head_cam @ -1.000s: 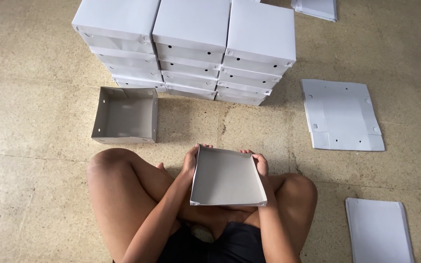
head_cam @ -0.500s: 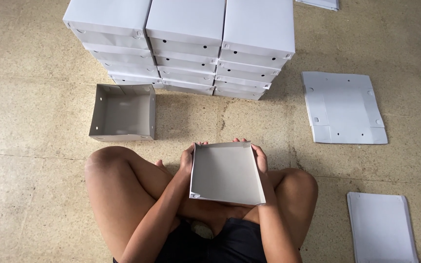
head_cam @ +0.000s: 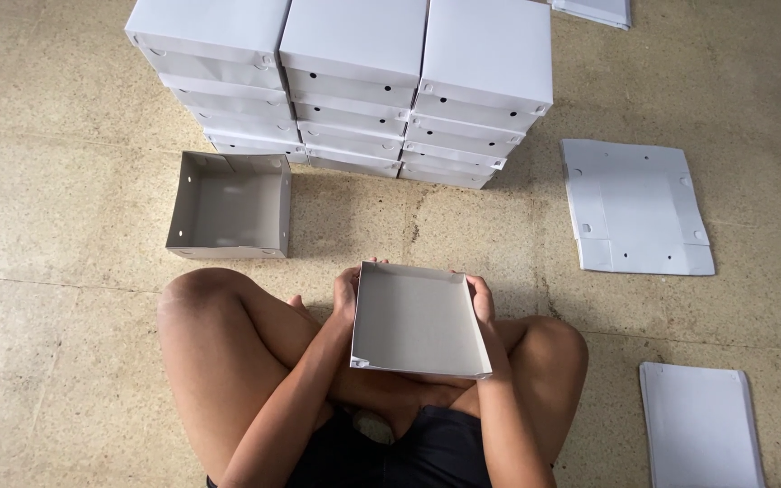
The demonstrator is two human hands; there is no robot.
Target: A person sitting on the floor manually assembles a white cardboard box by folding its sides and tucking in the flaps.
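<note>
A shallow white cardboard tray (head_cam: 418, 318) was held over the lap of a person seated cross-legged on the speckled stone floor (head_cam: 47, 181). It was gripped on both sides, left hand (head_cam: 347, 291) on its left wall, right hand (head_cam: 482, 296) on its right wall, open side facing up. Just ahead to the left, an open white box (head_cam: 230, 206) was set on the floor. Behind that, three stacks of closed white boxes (head_cam: 354, 86) were lined up side by side, touching. Off to the right, a flat unfolded blank (head_cam: 636, 206) was laid out, and a pile of flat white sheets (head_cam: 700, 425) was seen near the right knee.
</note>
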